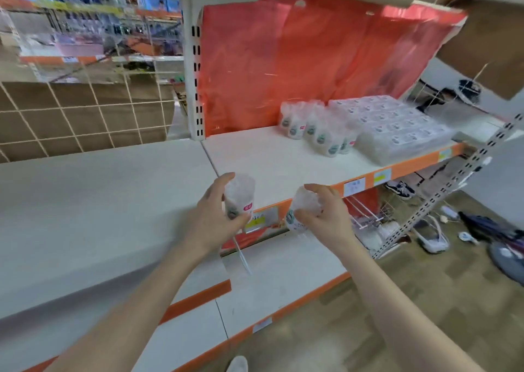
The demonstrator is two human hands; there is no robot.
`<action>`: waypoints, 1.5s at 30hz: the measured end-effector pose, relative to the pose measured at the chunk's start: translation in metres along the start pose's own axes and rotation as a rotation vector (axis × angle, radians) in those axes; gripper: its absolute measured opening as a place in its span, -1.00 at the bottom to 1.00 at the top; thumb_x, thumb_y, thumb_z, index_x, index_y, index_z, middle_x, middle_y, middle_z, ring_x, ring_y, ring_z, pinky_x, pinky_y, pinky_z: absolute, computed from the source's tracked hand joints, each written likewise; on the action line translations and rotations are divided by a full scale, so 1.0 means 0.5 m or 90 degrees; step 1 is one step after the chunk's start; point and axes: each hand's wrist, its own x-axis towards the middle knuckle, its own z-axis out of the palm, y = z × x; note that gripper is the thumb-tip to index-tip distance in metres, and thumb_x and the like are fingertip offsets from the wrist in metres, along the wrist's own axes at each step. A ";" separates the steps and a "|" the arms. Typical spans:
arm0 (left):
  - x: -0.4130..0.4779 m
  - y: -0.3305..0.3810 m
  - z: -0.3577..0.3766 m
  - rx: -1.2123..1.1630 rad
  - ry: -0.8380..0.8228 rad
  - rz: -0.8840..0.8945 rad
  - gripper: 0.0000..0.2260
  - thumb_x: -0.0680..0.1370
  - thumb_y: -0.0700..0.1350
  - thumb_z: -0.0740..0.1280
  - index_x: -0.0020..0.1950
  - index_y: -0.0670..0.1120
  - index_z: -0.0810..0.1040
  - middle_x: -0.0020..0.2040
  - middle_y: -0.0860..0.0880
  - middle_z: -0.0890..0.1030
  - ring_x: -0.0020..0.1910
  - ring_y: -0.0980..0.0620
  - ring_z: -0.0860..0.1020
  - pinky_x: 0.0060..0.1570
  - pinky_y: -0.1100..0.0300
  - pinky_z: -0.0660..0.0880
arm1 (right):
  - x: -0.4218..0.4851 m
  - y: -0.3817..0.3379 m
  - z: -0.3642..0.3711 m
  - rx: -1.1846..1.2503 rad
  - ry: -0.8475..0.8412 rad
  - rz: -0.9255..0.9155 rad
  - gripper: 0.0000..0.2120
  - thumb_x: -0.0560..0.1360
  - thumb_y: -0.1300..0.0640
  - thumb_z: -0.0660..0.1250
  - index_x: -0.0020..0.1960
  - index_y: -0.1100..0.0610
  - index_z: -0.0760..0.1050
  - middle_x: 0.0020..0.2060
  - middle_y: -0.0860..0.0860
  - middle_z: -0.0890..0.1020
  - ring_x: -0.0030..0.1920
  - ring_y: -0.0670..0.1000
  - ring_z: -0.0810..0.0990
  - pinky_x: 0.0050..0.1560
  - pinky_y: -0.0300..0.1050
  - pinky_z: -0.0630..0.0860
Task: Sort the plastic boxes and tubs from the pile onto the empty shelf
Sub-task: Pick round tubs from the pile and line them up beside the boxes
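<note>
Presently, item by item.

Left hand [215,211]: fingers curled round a clear tub [241,191]. It is thin-walled plastic, round and held upright, with a pink and a green label low on its side.

Right hand [326,210]: fingers wrapped over a second tub [304,201] of the same clear plastic. This one is tilted, and its label is partly hidden.

Both tubs are held in the air just in front of the orange front edge of the shelf [269,159], a smooth white board.

On that shelf, towards the right:
- A cluster of tubs [312,129], standing and touching one another.
- Just beside them, a stack of clear boxes [397,128], flat and laid in rows, each with a small label.

Behind the shelf hangs a glossy red-orange plastic sheet [297,60]. To the left stands a cream wire grid [71,116] with square meshes.
</note>
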 end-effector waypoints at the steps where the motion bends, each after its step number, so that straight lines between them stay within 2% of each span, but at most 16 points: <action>1: 0.026 0.006 0.017 -0.006 -0.004 -0.003 -0.36 0.38 -0.13 0.45 0.39 0.07 0.25 0.33 -0.01 0.39 0.18 -0.04 0.43 0.08 0.20 0.39 | 0.025 0.007 -0.010 -0.003 0.004 -0.002 -0.51 0.35 0.29 0.45 0.25 0.15 0.45 0.08 -0.01 0.39 0.11 0.00 0.42 0.00 -0.24 0.30; 4: 0.103 0.020 0.065 -0.032 -0.013 0.004 -0.36 0.38 -0.15 0.45 0.39 0.05 0.26 0.31 -0.03 0.40 0.14 -0.01 0.43 0.11 0.18 0.40 | 0.106 0.024 -0.033 -0.018 0.006 -0.005 -0.51 0.34 0.24 0.45 0.24 0.16 0.45 0.05 -0.05 0.38 0.12 0.01 0.43 0.01 -0.25 0.30; 6: 0.148 0.028 0.092 -0.031 -0.019 0.010 -0.36 0.39 -0.15 0.45 0.40 0.03 0.26 0.32 -0.02 0.39 0.16 0.00 0.43 0.10 0.19 0.38 | 0.152 0.033 -0.043 -0.019 0.013 -0.011 -0.46 0.27 0.10 0.41 0.24 0.17 0.46 0.03 -0.05 0.39 0.06 -0.03 0.41 -0.05 -0.31 0.27; 9: 0.205 0.038 0.127 -0.019 -0.034 0.026 -0.37 0.41 -0.16 0.43 0.41 0.01 0.24 0.34 0.01 0.36 0.16 0.04 0.40 -0.02 0.28 0.32 | 0.211 0.053 -0.052 -0.028 0.032 -0.023 -0.39 0.19 0.03 0.31 0.22 0.18 0.48 0.00 -0.04 0.40 -0.01 -0.06 0.39 -0.12 -0.34 0.23; 11: 0.234 0.040 0.148 -0.015 -0.050 0.028 -0.36 0.41 -0.17 0.43 0.41 0.02 0.24 0.35 0.01 0.36 0.13 0.04 0.40 -0.03 0.27 0.32 | 0.241 0.070 -0.059 -0.034 0.035 -0.023 -0.39 0.18 0.03 0.30 0.22 0.18 0.48 0.00 -0.02 0.41 -0.02 -0.05 0.39 -0.14 -0.33 0.21; 13: 0.257 0.035 0.169 -0.022 -0.064 0.021 -0.35 0.39 -0.17 0.44 0.40 0.03 0.24 0.35 0.00 0.36 0.18 -0.02 0.43 0.06 0.17 0.42 | 0.267 0.087 -0.066 -0.037 0.024 -0.027 -0.42 0.22 0.05 0.34 0.23 0.17 0.47 0.02 -0.01 0.42 -0.01 -0.03 0.40 -0.14 -0.33 0.20; 15: 0.274 0.030 0.189 -0.021 -0.071 0.012 -0.34 0.37 -0.18 0.45 0.40 0.03 0.25 0.35 -0.02 0.37 0.19 -0.07 0.46 0.11 0.07 0.46 | 0.297 0.105 -0.075 -0.043 0.012 -0.038 -0.48 0.31 0.16 0.43 0.25 0.16 0.45 0.10 0.03 0.46 0.04 0.02 0.44 -0.13 -0.33 0.21; 17: 0.284 0.027 0.211 -0.023 -0.065 -0.001 -0.35 0.37 -0.22 0.44 0.39 0.00 0.26 0.34 -0.06 0.37 0.19 -0.09 0.47 0.11 0.12 0.45 | 0.332 0.119 -0.085 -0.049 -0.003 -0.051 -0.49 0.35 0.26 0.43 0.28 0.14 0.43 0.17 0.06 0.45 0.10 0.04 0.45 -0.11 -0.32 0.22; 19: 0.293 0.025 0.232 -0.019 -0.045 -0.015 -0.35 0.37 -0.25 0.44 0.39 -0.03 0.27 0.33 -0.08 0.37 0.20 -0.07 0.45 0.10 0.21 0.40 | 0.371 0.126 -0.096 -0.056 -0.026 -0.069 -0.47 0.37 0.26 0.40 0.31 0.12 0.40 0.20 0.05 0.42 0.13 0.04 0.45 -0.06 -0.29 0.25; 22: 0.305 0.022 0.261 -0.002 -0.003 -0.034 -0.35 0.37 -0.24 0.44 0.39 -0.02 0.26 0.32 -0.06 0.39 0.21 -0.06 0.44 0.09 0.20 0.40 | 0.433 0.135 -0.106 -0.073 -0.058 -0.110 -0.46 0.37 0.25 0.40 0.33 0.12 0.38 0.20 0.06 0.41 0.11 0.05 0.46 -0.03 -0.28 0.29; 25: 0.310 0.027 0.286 0.020 0.036 -0.074 -0.35 0.37 -0.18 0.43 0.39 0.05 0.24 0.30 -0.03 0.41 0.15 -0.08 0.48 0.04 0.15 0.45 | 0.487 0.143 -0.112 -0.115 -0.090 -0.154 -0.46 0.38 0.20 0.41 0.33 0.09 0.38 0.21 0.07 0.42 0.09 0.06 0.49 -0.01 -0.23 0.34; 27: 0.308 0.030 0.297 0.027 0.053 -0.095 -0.33 0.35 -0.06 0.42 0.39 0.14 0.20 0.29 -0.01 0.43 0.17 -0.07 0.47 0.08 0.07 0.46 | 0.519 0.147 -0.115 -0.147 -0.101 -0.181 -0.46 0.38 0.15 0.42 0.33 0.08 0.38 0.22 0.06 0.43 0.11 0.08 0.50 0.07 -0.10 0.42; 30: 0.301 0.034 0.299 0.009 0.076 -0.122 -0.32 0.27 0.15 0.34 0.33 0.35 0.11 0.30 0.00 0.41 0.21 -0.06 0.45 0.15 -0.01 0.45 | 0.553 0.151 -0.116 -0.181 -0.117 -0.220 -0.47 0.37 0.10 0.42 0.32 0.08 0.40 0.21 0.07 0.47 0.16 0.09 0.47 0.12 0.00 0.43; 34: 0.298 0.037 0.301 0.069 0.076 -0.125 -0.28 0.36 0.04 0.38 0.45 0.15 0.11 0.34 0.01 0.39 0.21 -0.01 0.44 0.14 0.06 0.44 | 0.583 0.159 -0.107 -0.261 -0.145 -0.262 -0.46 0.39 0.02 0.41 0.33 0.05 0.39 0.22 0.06 0.49 0.21 0.11 0.41 0.16 0.01 0.35; 38: 0.296 0.039 0.301 0.082 0.083 -0.106 -0.32 0.37 0.03 0.39 0.37 0.22 0.09 0.36 0.02 0.37 0.24 0.00 0.42 0.15 0.13 0.42 | 0.595 0.164 -0.089 -0.390 -0.168 -0.283 -0.46 0.42 -0.08 0.35 0.36 -0.01 0.33 0.27 0.00 0.45 0.27 0.09 0.32 0.15 -0.02 0.23; 45: 0.298 0.033 0.303 0.093 0.094 -0.118 -0.29 0.32 0.07 0.34 0.44 0.08 0.17 0.35 0.00 0.38 0.21 -0.01 0.44 0.14 0.12 0.43 | 0.598 0.169 -0.095 -0.445 -0.196 -0.301 -0.45 0.40 -0.10 0.37 0.34 -0.04 0.33 0.27 -0.04 0.42 0.27 0.08 0.29 0.15 0.01 0.22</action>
